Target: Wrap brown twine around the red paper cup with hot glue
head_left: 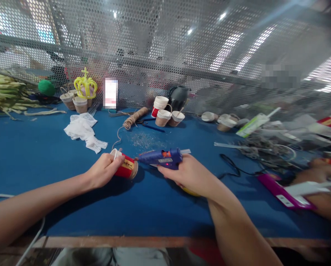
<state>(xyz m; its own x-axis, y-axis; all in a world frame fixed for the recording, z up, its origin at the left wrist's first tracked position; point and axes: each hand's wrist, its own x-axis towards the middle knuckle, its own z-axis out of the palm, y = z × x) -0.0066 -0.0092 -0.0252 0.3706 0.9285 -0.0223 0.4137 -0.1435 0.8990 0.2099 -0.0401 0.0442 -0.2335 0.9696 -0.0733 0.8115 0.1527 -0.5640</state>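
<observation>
My left hand is closed around a red paper cup lying on its side, with twine wrapped round its base end. My right hand grips a blue hot glue gun, its nozzle pointing left and touching the twine-wrapped end of the cup. A red light glows on the gun. A strand of jute twine runs from the cup up to a twine spool farther back. Something yellow shows under my right wrist.
On the blue table: crumpled white paper, twine-wrapped cups, a yellow crown on cups, a green ball, straw at far left. Another person's hand and a purple glue gun are at right. Mesh screen behind.
</observation>
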